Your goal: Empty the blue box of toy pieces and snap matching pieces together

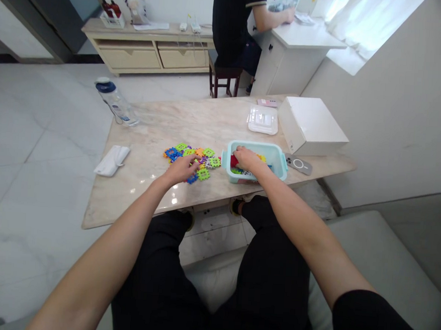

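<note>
– Plastic pieces (203, 174): found where?
– Heaped on the table (112, 195), more inside the blue basket (278, 161).
– State of grip?
– Left hand (183, 169) at the pieces, apart from right hand (247, 159), inside the basket by a red piece (233, 161); closure impossible to tell.
– Beyond?
– White box (313, 120), behind and right.

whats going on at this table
The person's left hand is at a pile of colourful notched plastic tiles on the marble table. The right hand is inside a light-blue basket, at a red piece. More pieces lie in there. Another person sits beyond, at a white desk.
</note>
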Demonstrator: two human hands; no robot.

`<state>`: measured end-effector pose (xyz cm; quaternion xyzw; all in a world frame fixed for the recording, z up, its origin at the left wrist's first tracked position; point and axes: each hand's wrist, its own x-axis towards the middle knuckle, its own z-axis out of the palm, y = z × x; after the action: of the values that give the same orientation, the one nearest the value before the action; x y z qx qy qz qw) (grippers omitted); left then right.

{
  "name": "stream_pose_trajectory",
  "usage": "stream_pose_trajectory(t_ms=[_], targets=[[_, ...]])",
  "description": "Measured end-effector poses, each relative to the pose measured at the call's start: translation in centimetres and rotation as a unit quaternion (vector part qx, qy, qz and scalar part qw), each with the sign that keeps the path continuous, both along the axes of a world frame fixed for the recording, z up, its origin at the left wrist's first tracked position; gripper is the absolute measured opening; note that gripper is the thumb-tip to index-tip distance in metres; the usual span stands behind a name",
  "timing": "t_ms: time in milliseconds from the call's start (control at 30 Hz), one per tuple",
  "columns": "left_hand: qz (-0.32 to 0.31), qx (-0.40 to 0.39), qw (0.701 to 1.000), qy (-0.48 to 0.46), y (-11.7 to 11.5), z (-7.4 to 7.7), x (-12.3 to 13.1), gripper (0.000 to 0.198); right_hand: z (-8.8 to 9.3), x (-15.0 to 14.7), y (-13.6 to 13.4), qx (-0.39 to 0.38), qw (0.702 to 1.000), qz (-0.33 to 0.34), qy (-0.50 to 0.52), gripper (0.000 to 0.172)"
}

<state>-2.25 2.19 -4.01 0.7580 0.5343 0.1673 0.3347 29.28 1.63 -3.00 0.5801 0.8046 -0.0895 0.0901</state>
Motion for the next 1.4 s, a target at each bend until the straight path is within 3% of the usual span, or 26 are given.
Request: stream_pose_trajectory(t_ms=[267,1033,1400], targets=[[0.022,-0.077,0.995,-0.061,-0.2,-0.6,-1.1,0.042,-0.4,-0.2,-0.7,0.005,1.000,-0.001,-0.002,0.036],[0.001,-0.112,0.992,-0.053,-0.3,-1.3,-1.4,0.050,-0.8,0.4,0.3,-0.088,0.996,-0.021,-0.023,0.037],[0.001,-0.111,0.993,-0.050,-0.8,-0.7,-0.9,0.041,-0.7,0.5,0.1,-0.075,0.997,-0.022,-0.026,0.041]])
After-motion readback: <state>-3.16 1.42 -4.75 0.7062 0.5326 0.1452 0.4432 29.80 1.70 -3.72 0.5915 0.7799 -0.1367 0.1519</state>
